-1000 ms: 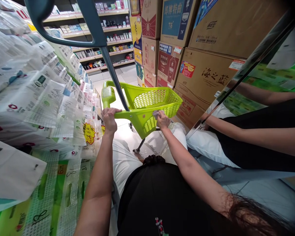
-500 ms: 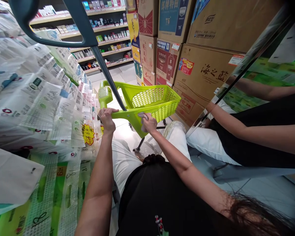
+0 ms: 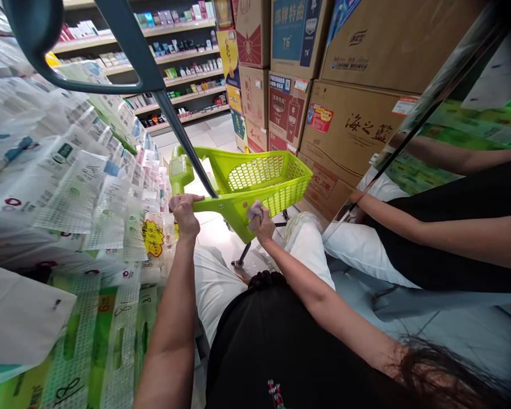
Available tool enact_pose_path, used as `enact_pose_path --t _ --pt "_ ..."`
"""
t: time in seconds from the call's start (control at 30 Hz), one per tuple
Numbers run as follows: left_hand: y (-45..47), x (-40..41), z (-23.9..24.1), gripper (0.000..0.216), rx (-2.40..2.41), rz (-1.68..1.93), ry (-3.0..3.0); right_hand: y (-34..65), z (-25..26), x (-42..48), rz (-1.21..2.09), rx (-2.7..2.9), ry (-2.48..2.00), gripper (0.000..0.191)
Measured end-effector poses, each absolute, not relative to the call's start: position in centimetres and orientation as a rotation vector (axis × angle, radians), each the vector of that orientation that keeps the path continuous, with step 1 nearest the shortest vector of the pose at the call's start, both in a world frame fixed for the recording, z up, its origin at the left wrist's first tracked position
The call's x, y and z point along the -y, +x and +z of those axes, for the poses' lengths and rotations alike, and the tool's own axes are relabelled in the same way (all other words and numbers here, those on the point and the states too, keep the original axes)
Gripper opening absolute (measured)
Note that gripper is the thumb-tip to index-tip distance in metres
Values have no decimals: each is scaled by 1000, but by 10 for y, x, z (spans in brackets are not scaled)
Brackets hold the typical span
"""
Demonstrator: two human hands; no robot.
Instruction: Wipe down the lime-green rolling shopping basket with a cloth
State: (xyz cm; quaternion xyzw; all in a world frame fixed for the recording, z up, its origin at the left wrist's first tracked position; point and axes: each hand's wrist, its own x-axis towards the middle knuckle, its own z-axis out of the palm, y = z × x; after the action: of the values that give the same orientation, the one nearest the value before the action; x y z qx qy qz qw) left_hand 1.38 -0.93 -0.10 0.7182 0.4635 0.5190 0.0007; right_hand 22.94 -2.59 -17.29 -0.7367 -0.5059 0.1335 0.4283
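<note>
Before the person's knees (image 3: 306,230) stands a lime-green basket trolley (image 3: 232,211); the left hand (image 3: 185,216), arm (image 3: 170,324) outstretched, clasps its frame, while the right hand (image 3: 264,227), elbow slightly bent, pinches a grey cloth (image 3: 254,210) at its near side. Beyond, cartons (image 3: 357,102) read "海之藍" and "T6" (a green pack (image 3: 70,366) at left bears a handwritten "18"). Pale tiles (image 3: 213,135) run back to stocked shelves (image 3: 187,26).

Cool white light brightens the pale tiled floor (image 3: 217,130) and glints on the crinkled clear-and-white plastic packs (image 3: 70,190) at my left, while my black cloth shirt (image 3: 247,341) sinks into near-featureless shade. The wide lens stretches the edges and blackens the top right corner; my right fingers (image 3: 263,224) look slightly soft.
</note>
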Motion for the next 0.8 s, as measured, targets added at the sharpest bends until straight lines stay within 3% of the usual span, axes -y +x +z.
enact_pose_path --t 0.13,0.33,0.57,0.8 --pt "15 9 -4 89 -1437 1670 2298 234 -167 13 211 1280 -1800 46" --pt "12 10 -2 69 -1439 1589 2385 226 -187 37 467 1446 -1819 36" --pt "15 11 -2 61 -1432 1626 2361 204 -140 12 103 1415 -1333 37" --pt "16 15 0 62 -1473 1613 2341 196 -186 41 125 1558 -1438 36"
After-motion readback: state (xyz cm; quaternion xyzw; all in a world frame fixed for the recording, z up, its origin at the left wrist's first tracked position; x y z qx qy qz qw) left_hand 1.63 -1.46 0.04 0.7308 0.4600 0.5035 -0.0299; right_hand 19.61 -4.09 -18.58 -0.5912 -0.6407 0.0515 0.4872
